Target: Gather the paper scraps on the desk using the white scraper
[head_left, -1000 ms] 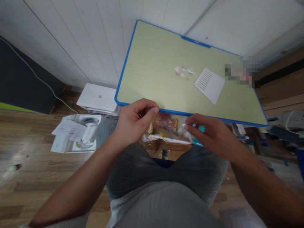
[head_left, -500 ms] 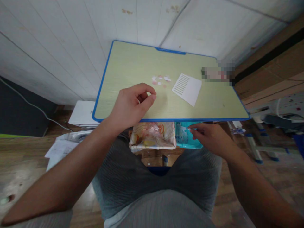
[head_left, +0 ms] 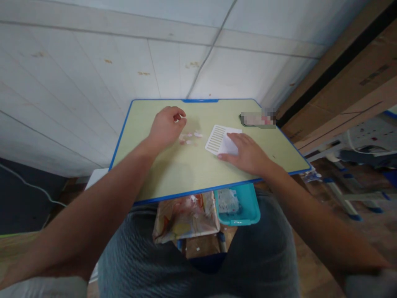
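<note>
My left hand [head_left: 167, 126] is raised over the left part of the table, near several small white and pinkish paper bits [head_left: 190, 138]. Its fingers are curled and the thumb and forefinger tips come close together in a pinch. Whatever may be between them is too small to make out. My right hand [head_left: 248, 155] reaches over a white card [head_left: 217, 140] with a row of dark slots along its left side. The fingers lie over the card's right part and the thumb is spread apart at its near edge, so part of the card is hidden.
The pale table [head_left: 173, 182] has a blue rim. A partly pixelated phone-like object [head_left: 252, 119] lies at the back right. Below the front edge, a patterned packet [head_left: 189, 219] and a turquoise tray [head_left: 249, 207] sit between my legs. Cardboard boxes [head_left: 338, 82] stand on the right.
My right hand has moved from the turquoise tray up onto the white card. My left hand has shifted farther back over the table. The view has tilted upward.
</note>
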{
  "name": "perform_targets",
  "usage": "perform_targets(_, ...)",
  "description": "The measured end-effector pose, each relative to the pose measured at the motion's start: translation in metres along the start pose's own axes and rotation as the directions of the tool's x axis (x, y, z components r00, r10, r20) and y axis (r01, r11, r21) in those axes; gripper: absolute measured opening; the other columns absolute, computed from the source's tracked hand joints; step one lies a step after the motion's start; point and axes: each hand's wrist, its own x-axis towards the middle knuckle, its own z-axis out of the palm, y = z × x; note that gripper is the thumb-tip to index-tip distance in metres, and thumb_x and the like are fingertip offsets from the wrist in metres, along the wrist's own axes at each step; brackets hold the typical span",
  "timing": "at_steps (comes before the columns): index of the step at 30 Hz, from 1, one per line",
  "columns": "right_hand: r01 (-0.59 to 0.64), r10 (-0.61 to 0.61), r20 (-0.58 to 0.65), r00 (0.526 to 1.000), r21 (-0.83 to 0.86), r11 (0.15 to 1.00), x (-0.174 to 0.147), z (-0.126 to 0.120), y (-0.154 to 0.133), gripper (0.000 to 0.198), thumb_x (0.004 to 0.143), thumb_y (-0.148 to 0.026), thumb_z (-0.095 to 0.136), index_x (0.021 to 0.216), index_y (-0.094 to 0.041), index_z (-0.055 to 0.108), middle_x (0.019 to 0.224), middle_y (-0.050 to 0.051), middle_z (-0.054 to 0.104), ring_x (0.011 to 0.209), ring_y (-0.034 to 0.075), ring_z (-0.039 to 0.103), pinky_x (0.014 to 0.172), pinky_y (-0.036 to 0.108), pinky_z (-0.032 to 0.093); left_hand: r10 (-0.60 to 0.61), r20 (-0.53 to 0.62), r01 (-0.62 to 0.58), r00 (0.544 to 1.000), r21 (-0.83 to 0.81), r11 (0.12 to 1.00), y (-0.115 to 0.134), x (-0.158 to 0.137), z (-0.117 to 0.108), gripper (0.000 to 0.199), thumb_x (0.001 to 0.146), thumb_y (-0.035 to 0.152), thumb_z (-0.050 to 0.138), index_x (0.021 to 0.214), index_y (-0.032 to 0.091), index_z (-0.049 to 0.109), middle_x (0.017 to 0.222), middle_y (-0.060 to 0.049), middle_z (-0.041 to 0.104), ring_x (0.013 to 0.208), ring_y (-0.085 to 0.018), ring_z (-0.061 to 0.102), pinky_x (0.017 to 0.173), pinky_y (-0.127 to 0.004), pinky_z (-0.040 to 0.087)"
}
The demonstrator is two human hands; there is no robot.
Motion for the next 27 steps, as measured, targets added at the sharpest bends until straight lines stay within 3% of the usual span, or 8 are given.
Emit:
perform_targets(4,0.072,-0.069,0.047,0.997,-0.072,0.995,-0.045,0.020,-0.004,0.099,0.106,-0.077,0.081,0.177,-0.012,0.062,0.189,0.032,0.052,0.177,0.055,0.051,0.142,0.077,0.043,-0.031,-0.019,0.032,0.999,0.031,0.999,-0.018,0.001,0.005,0.015,0.097,0.012,0.074,0.107,0.020,0.083,0.106,-0.010,0.080,0.105,-0.032,0.074,0.107,-0.046,0.057)
perform_targets(7,0.100,-0.099,0.011,0.995,-0.078,0.992,-0.102,0.023,-0.002,0.105,0.098,-0.071,0.090,0.183,-0.018,0.055,0.190,0.031,0.052,0.178,0.056,0.049,0.141,0.082,0.042,-0.071,-0.012,0.071,0.997,0.033,0.997,-0.024,-0.003,0.003,0.015,0.095,0.012,0.075,0.105,0.021,0.081,0.104,-0.008,0.078,0.103,-0.031,0.072,0.108,-0.045,0.055)
perform_targets(12,0.266,-0.255,-0.154,0.955,0.056,0.962,-0.142,0.002,0.008,0.063,0.112,-0.037,0.072,0.173,-0.025,0.065,0.174,0.023,0.072,0.166,0.047,0.066,0.134,0.074,0.057,-0.131,-0.068,0.131,0.989,-0.001,0.991,-0.027,-0.001,0.002,0.016,0.092,0.011,0.074,0.103,0.022,0.078,0.102,-0.007,0.076,0.101,-0.030,0.071,0.107,-0.043,0.055)
perform_targets(16,0.169,-0.067,-0.392,0.917,0.232,0.958,-0.122,-0.032,0.001,0.025,0.118,-0.037,0.066,0.130,-0.028,0.086,0.126,0.015,0.091,0.114,0.037,0.089,0.100,0.053,0.074,-0.132,-0.068,0.126,0.989,-0.088,0.988,-0.008,-0.007,-0.006,0.016,0.091,0.014,0.076,0.104,0.021,0.080,0.109,-0.009,0.081,0.108,-0.030,0.076,0.110,-0.044,0.058)
perform_targets(19,0.048,0.185,-0.481,0.857,0.431,0.901,-0.093,-0.041,-0.018,0.042,0.117,-0.054,0.068,0.086,-0.028,0.076,0.081,0.006,0.079,0.074,0.028,0.077,0.072,0.043,0.066,0.027,0.122,0.014,0.992,-0.323,0.946,0.026,-0.017,-0.011,0.031,0.088,0.035,0.091,0.116,0.022,0.085,0.135,-0.013,0.084,0.128,-0.034,0.078,0.112,-0.046,0.062)
perform_targets(22,0.079,0.285,-0.391,0.875,0.697,0.713,-0.059,-0.031,-0.039,0.058,0.115,-0.071,0.067,0.079,-0.026,0.075,0.074,0.005,0.077,0.070,0.025,0.074,0.071,0.040,0.065,0.229,0.373,0.073,0.899,-0.645,0.761,0.058,-0.023,-0.014,0.056,0.084,0.057,0.103,0.125,0.022,0.086,0.130,-0.015,0.088,0.122,-0.035,0.083,0.103,-0.047,0.068)
perform_targets(24,0.063,0.265,-0.286,0.921,0.781,0.621,-0.038,-0.023,-0.045,0.057,0.108,-0.075,0.076,0.085,-0.024,0.082,0.081,0.008,0.084,0.076,0.025,0.078,0.078,0.041,0.067,0.215,0.363,0.125,0.907,-0.718,0.685,0.066,-0.021,-0.018,0.057,0.081,0.059,0.108,0.116,0.020,0.086,0.113,-0.013,0.090,0.103,-0.032,0.086,0.094,-0.044,0.070)
perform_targets(27,0.017,0.159,-0.120,0.980,0.846,0.532,-0.010,-0.021,-0.041,0.053,0.088,-0.072,0.098,0.097,-0.021,0.089,0.097,0.010,0.091,0.088,0.027,0.083,0.085,0.042,0.069,0.114,0.257,0.107,0.960,-0.709,0.697,0.061,-0.014,-0.033,0.053,0.076,0.055,0.113,0.105,0.019,0.086,0.096,-0.009,0.089,0.086,-0.027,0.083,0.083,-0.039,0.070)
